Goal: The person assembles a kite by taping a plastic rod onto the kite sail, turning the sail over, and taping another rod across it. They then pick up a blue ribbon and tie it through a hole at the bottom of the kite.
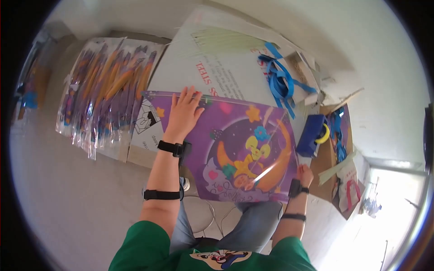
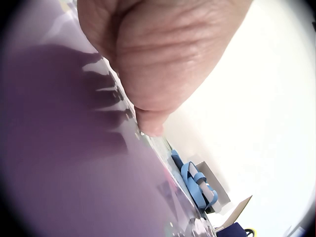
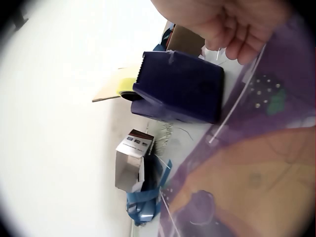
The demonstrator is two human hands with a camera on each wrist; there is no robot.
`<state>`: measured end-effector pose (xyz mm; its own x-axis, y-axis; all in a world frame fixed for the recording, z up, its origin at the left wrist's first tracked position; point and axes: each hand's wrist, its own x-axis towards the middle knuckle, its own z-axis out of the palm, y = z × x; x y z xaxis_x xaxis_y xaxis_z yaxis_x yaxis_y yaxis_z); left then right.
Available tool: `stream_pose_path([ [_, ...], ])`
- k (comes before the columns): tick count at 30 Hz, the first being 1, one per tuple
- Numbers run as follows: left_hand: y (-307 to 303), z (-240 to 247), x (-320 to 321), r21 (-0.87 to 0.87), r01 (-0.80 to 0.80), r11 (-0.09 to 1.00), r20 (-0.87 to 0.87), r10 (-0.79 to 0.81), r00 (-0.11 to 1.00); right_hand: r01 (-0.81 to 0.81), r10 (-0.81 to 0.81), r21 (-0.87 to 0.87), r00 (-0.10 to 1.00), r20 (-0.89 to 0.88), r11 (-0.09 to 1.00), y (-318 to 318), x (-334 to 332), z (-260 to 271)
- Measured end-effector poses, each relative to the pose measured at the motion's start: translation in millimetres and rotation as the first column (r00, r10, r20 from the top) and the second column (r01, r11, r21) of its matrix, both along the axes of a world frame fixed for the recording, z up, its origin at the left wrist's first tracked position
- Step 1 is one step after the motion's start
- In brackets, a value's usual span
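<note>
A glossy purple printed plastic sheet (image 1: 203,135), with a yellow cartoon mouse on an orange moon, lies across the table's front and reaches over the person's lap. My left hand (image 1: 183,112) rests on its upper left part, fingers spread toward the top edge. In the left wrist view, that hand (image 2: 163,54) leans along the sheet's edge and casts a shadow on it. At the lower right edge, my right hand (image 1: 305,175) has curled fingers gripping the sheet's border. The right wrist view shows the curled fingers (image 3: 242,47) at the edge; the thumb is hidden.
A blue tape dispenser (image 1: 312,135) with a yellow roll stands right of the sheet. Blue ribbon (image 1: 281,83) lies behind it, near a small open box (image 3: 131,168). Plastic-wrapped printed pieces (image 1: 106,90) lie at left. A cardboard box (image 1: 323,167) stands at right.
</note>
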<state>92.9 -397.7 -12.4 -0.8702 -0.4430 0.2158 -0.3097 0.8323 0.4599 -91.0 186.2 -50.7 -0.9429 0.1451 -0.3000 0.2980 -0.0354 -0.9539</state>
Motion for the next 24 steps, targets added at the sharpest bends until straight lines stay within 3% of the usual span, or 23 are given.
stream_pose_path([
  [3,-1.1,2.3,2.5,0.027,-0.001,1.0,-0.005,0.001,1.0,0.122,-0.123,0.026,0.991,0.047,0.992,-85.4,53.8,66.7],
  [5,-2.0,4.0,2.6,0.023,0.013,1.0,-0.045,-0.012,0.999,-0.061,0.055,-0.149,0.998,-0.041,0.987,-149.9,64.9,93.9],
  [7,-2.6,1.5,1.7,0.04,-0.003,0.999,-0.058,0.006,0.998,-0.203,0.198,-0.129,0.979,-0.05,0.971,-211.3,73.2,107.9],
  [9,-1.4,2.2,-0.7,0.061,-0.019,0.998,-0.075,0.023,0.997,-0.23,0.229,-0.216,0.973,-0.033,0.949,-281.3,88.1,119.9],
  [13,-2.8,7.0,-4.2,0.095,-0.032,0.995,-0.151,0.047,0.987,-0.379,0.401,-0.224,0.914,0.064,0.898,-378.6,97.1,109.0],
  [18,-2.9,11.9,-11.2,0.175,-0.005,0.985,-0.214,0.043,0.976,-0.428,0.448,-0.172,0.889,0.094,0.887,-449.5,90.2,73.9],
  [24,-2.6,10.2,-12.2,0.188,0.022,0.982,-0.239,0.024,0.971,-0.436,0.438,-0.049,0.891,0.118,0.899,-473.7,89.7,62.1],
])
